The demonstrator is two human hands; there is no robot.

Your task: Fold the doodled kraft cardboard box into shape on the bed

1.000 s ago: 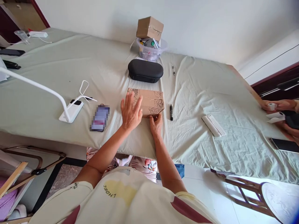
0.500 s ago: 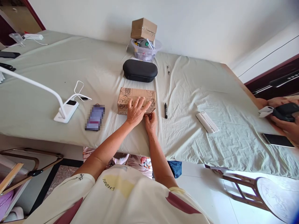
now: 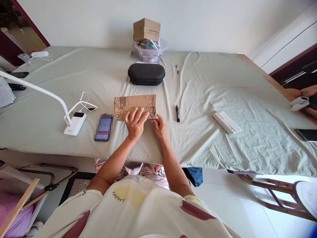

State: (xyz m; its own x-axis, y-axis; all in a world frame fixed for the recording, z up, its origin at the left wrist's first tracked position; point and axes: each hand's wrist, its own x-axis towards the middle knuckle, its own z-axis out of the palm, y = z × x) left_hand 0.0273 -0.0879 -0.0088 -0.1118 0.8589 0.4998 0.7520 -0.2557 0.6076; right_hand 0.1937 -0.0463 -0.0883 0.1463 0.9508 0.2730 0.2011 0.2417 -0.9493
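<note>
The left hand (image 3: 135,123) lies flat and open, fingers spread over the near top edge of the scribbled cardboard box (image 3: 133,101). The right hand (image 3: 159,127) sets its loosely bent fingertips against the box's near right corner and clasps nothing. The box lies flat on the green sheet (image 3: 210,86) at the front middle of the table, between a phone (image 3: 103,127) on its left and a black marker (image 3: 177,113) on its right, with a black case (image 3: 146,74) beyond it. The step in hand looks like squaring and steadying the box, and turning or lifting it would call for a firmer hold at both ends.
</note>
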